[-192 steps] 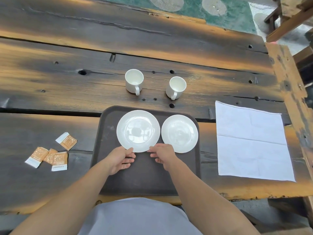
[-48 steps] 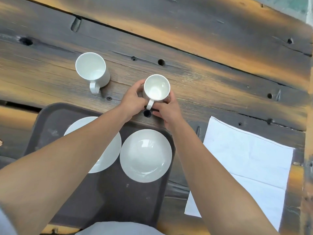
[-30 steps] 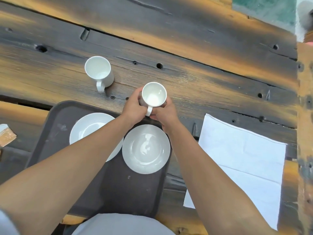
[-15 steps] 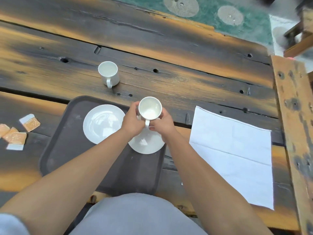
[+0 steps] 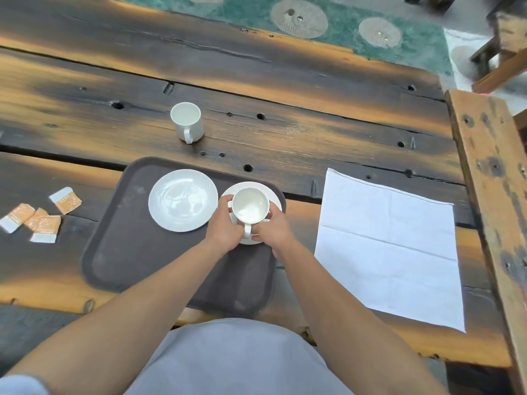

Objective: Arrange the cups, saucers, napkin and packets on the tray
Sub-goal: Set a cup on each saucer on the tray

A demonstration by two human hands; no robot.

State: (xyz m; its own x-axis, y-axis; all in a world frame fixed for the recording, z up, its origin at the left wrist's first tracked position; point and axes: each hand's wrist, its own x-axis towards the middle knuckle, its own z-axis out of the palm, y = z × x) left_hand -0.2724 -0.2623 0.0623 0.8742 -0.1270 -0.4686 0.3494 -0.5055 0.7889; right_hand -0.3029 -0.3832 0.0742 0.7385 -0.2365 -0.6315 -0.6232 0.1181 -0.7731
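Cup: plain glossy white, upright, empty, loop-handled

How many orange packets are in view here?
4 packets, all on the table left of the tray: one apart, nearest it, three clustered farther left. None looks hidden.

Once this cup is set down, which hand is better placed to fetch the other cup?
Left. The other cup stands past the tray, behind the empty saucer, nearer the left hand; the right hand would probably have to reach across.
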